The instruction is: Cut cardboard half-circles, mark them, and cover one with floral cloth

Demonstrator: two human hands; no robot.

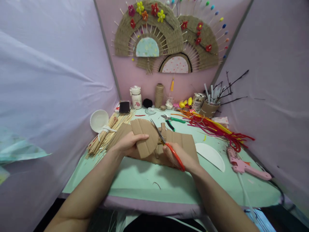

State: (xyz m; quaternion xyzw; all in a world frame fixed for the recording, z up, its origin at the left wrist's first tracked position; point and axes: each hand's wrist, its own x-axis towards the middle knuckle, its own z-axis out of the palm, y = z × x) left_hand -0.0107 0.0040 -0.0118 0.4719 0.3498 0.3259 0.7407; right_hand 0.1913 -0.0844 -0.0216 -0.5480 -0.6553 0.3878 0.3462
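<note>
My left hand (pixel 129 143) grips a brown cardboard piece (pixel 146 137) with a rounded edge, thumb on top, lifted a little above the table. My right hand (pixel 180 156) is closed on red-handled scissors (pixel 166 143). Their blades are open and point up and left along the cardboard's right edge. A larger cardboard sheet (pixel 183 141) lies flat beneath both hands on the mint green tabletop (pixel 149 180).
A bundle of wooden sticks (pixel 108 133) and a white paper bowl (pixel 98 120) lie left. A half paper plate (pixel 211 154), a pink glue gun (pixel 243 166), red and yellow pipe cleaners (pixel 214 127) and green pliers (pixel 172 120) lie right. Jars, twine and woven fans stand behind.
</note>
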